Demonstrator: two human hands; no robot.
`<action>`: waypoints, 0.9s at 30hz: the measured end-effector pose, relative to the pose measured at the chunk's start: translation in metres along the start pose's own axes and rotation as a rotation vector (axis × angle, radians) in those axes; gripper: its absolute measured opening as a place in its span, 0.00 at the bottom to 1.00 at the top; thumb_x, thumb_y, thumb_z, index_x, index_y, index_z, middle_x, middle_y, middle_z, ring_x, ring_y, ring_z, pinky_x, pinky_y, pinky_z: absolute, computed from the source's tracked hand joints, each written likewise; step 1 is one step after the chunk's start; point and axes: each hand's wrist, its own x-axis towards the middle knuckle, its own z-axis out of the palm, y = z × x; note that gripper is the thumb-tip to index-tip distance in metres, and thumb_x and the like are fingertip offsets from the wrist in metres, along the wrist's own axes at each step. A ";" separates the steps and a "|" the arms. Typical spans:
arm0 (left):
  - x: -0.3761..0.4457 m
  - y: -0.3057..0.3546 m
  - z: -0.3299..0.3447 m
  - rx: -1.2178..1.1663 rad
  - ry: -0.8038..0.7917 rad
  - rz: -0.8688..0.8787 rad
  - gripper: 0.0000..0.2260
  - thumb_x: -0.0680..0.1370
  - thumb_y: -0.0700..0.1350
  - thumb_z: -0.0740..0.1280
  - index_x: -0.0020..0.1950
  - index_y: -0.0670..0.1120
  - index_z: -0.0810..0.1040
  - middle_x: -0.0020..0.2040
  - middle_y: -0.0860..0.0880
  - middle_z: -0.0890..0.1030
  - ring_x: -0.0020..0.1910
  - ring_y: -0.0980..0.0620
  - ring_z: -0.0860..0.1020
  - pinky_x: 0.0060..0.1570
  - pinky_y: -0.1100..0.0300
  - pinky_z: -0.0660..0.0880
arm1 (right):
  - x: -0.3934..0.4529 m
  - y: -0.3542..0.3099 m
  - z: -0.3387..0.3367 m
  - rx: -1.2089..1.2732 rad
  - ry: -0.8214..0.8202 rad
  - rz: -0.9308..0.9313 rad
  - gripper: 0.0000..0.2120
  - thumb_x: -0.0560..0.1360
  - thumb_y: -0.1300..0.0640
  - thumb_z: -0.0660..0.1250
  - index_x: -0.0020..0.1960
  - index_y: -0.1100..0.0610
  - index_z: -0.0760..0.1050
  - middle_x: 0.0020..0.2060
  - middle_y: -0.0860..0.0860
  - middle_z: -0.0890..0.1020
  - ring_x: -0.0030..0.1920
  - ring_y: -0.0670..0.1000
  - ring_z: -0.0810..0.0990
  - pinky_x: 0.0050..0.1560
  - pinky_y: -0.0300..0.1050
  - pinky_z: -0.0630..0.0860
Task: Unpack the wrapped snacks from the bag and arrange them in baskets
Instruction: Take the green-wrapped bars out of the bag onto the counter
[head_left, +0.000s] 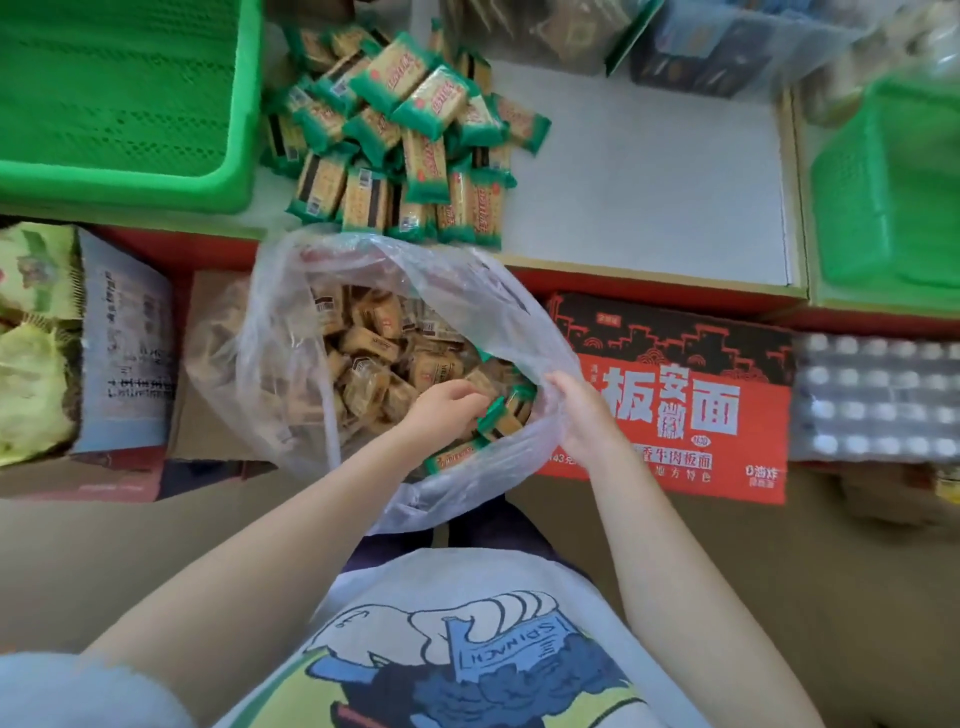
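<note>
A clear plastic bag (291, 332) stands open below the shelf, full of green-and-tan wrapped snacks (374, 343). My left hand (447, 408) reaches inside it, fingers curled around a few snack packets (493, 415) near the bag's right side. My right hand (584, 410) grips the bag's right rim and holds it open. A pile of the same snacks (405, 140) lies on the white shelf (649, 182) above the bag. An empty green basket (119, 93) sits at the upper left, and another green basket (893, 197) at the right.
A red and black noodle carton (675, 395) lies right of the bag, with a pack of bottles (878, 400) beyond it. Cardboard boxes (124, 338) with yellow-green packets stand at the left. Boxes and bagged goods line the shelf's back.
</note>
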 end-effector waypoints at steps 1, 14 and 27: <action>0.001 0.004 0.002 0.010 -0.005 0.013 0.07 0.81 0.46 0.63 0.55 0.51 0.80 0.51 0.49 0.83 0.53 0.48 0.80 0.60 0.50 0.77 | 0.002 0.002 0.001 -0.074 -0.010 -0.016 0.22 0.75 0.51 0.73 0.65 0.58 0.75 0.55 0.53 0.83 0.51 0.48 0.83 0.51 0.45 0.79; 0.058 -0.021 0.039 0.485 0.011 0.066 0.17 0.76 0.50 0.73 0.62 0.46 0.78 0.53 0.51 0.79 0.51 0.50 0.76 0.46 0.58 0.71 | 0.042 0.009 -0.005 -0.608 0.198 -0.218 0.28 0.71 0.47 0.77 0.64 0.60 0.74 0.50 0.49 0.77 0.50 0.50 0.76 0.49 0.43 0.72; 0.045 -0.006 -0.002 -0.153 0.044 -0.072 0.11 0.76 0.48 0.74 0.57 0.47 0.81 0.52 0.49 0.84 0.48 0.50 0.85 0.49 0.53 0.83 | 0.061 -0.017 -0.006 -0.485 0.403 -0.240 0.15 0.84 0.54 0.59 0.58 0.64 0.79 0.45 0.55 0.78 0.48 0.56 0.77 0.43 0.42 0.67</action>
